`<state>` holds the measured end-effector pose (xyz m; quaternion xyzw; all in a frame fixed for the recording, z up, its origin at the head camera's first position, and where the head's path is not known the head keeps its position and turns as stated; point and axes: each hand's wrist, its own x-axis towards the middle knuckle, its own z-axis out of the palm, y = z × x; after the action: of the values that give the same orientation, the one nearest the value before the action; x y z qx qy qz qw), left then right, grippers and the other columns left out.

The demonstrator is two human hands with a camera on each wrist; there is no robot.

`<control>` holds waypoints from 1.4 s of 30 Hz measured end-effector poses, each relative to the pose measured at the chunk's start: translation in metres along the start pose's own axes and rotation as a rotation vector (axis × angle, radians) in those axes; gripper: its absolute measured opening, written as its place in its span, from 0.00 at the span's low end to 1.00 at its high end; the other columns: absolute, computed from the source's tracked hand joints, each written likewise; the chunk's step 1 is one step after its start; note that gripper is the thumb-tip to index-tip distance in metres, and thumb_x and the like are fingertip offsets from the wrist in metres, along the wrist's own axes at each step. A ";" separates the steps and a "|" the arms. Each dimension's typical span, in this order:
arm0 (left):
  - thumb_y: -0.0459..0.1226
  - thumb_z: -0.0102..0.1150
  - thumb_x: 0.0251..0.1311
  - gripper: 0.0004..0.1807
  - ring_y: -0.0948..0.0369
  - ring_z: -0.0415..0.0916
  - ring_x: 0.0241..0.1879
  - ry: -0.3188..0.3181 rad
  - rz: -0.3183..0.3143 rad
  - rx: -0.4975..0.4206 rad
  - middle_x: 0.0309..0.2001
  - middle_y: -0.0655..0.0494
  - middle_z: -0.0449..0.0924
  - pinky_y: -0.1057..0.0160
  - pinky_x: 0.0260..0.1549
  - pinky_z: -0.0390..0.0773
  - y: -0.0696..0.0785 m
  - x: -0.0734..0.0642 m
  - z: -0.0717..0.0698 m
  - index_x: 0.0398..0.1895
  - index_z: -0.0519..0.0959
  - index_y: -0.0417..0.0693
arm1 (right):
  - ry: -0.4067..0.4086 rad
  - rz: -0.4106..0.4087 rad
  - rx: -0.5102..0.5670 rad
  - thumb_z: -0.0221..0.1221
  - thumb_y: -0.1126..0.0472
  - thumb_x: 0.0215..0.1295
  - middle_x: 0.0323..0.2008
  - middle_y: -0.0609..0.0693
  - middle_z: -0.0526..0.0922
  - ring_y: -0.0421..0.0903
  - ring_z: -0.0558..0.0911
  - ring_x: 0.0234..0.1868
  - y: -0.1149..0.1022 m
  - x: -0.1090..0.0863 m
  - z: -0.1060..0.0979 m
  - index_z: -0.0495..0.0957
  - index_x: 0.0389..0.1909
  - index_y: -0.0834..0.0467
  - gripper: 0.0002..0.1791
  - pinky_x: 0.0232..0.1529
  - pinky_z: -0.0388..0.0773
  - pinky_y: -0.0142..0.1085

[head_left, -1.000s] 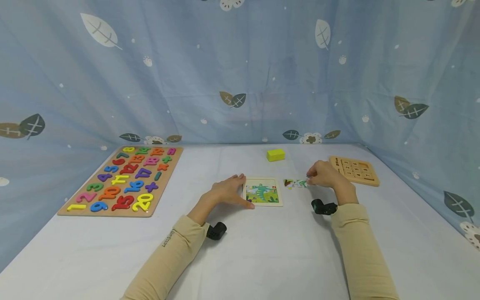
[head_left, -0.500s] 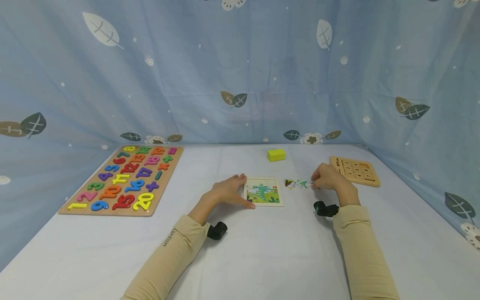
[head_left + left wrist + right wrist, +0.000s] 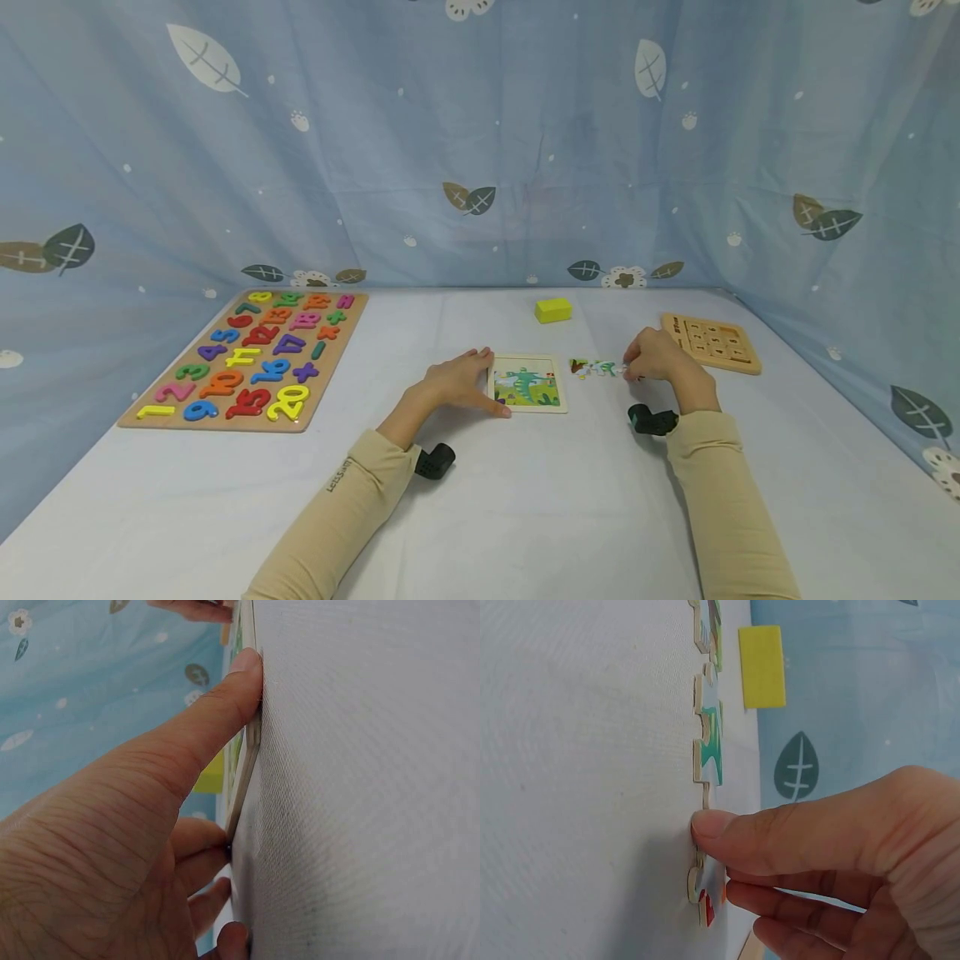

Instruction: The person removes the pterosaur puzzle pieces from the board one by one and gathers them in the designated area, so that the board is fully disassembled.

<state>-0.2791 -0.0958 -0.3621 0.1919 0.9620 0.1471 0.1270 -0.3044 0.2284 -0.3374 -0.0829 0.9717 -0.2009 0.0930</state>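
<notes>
A small framed jigsaw puzzle (image 3: 528, 385) with a green dinosaur picture lies flat on the table in the head view. My left hand (image 3: 459, 383) holds its left side, thumb along the near edge and fingertips around the far-left corner. The left wrist view shows that thumb (image 3: 225, 697) against the frame's rim. To the right, several loose jigsaw pieces (image 3: 596, 367) lie in a row. My right hand (image 3: 656, 357) pinches the piece at the row's right end. In the right wrist view, the thumb and fingers partly hide this jigsaw piece (image 3: 711, 881), which has some red on it.
A wooden number board (image 3: 333, 354) with colourful raised numerals lies at the left. Behind the puzzle stands a yellow-green block (image 3: 552, 311). A wooden sliding number puzzle (image 3: 712, 342) is at the back right, beyond the right hand. A patterned blue curtain (image 3: 480, 142) hangs behind the table.
My right hand has moved slightly right and towards me, showing more of the row's right end, and has stayed there since half a second ago. The left hand has kept its hold.
</notes>
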 end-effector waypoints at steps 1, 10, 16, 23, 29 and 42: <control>0.63 0.67 0.45 0.58 0.56 0.45 0.77 0.000 -0.001 -0.001 0.77 0.56 0.48 0.38 0.66 0.58 0.000 0.000 0.000 0.76 0.52 0.51 | 0.000 -0.002 0.001 0.66 0.66 0.51 0.33 0.60 0.86 0.47 0.81 0.31 0.000 0.000 0.000 0.81 0.43 0.72 0.19 0.34 0.78 0.40; 0.63 0.68 0.45 0.58 0.55 0.45 0.77 0.002 0.002 -0.014 0.77 0.56 0.48 0.37 0.66 0.57 0.000 -0.001 -0.001 0.76 0.51 0.50 | 0.044 -0.041 0.009 0.64 0.62 0.55 0.38 0.64 0.86 0.45 0.81 0.28 -0.002 -0.002 -0.002 0.79 0.49 0.74 0.23 0.43 0.78 0.50; 0.62 0.67 0.45 0.58 0.55 0.45 0.76 0.002 0.006 -0.012 0.77 0.56 0.48 0.38 0.66 0.57 0.000 -0.001 0.000 0.76 0.52 0.50 | 0.059 -0.082 0.016 0.65 0.59 0.57 0.47 0.69 0.82 0.58 0.83 0.43 -0.007 -0.004 -0.005 0.78 0.50 0.74 0.25 0.47 0.79 0.52; 0.63 0.67 0.45 0.58 0.54 0.45 0.76 0.003 0.004 -0.007 0.77 0.56 0.48 0.37 0.66 0.57 0.000 0.000 0.000 0.76 0.52 0.50 | 0.086 -0.122 -0.020 0.66 0.56 0.57 0.48 0.69 0.82 0.62 0.81 0.48 -0.025 -0.002 -0.004 0.79 0.50 0.72 0.25 0.47 0.79 0.51; 0.63 0.67 0.45 0.58 0.55 0.45 0.76 0.007 0.004 -0.009 0.77 0.56 0.48 0.36 0.66 0.56 0.000 0.000 0.000 0.76 0.52 0.50 | 0.047 -0.161 -0.050 0.66 0.55 0.57 0.48 0.68 0.81 0.60 0.80 0.48 -0.051 0.004 0.004 0.78 0.51 0.72 0.27 0.48 0.78 0.51; 0.64 0.66 0.46 0.58 0.54 0.45 0.76 -0.007 -0.004 0.004 0.77 0.56 0.48 0.34 0.64 0.57 0.000 0.000 0.000 0.76 0.51 0.51 | -0.007 -0.298 -0.060 0.64 0.55 0.61 0.52 0.66 0.80 0.58 0.80 0.52 -0.108 0.007 0.031 0.75 0.56 0.72 0.29 0.52 0.78 0.48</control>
<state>-0.2792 -0.0957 -0.3621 0.1907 0.9622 0.1444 0.1305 -0.2909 0.1180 -0.3227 -0.2295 0.9539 -0.1830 0.0632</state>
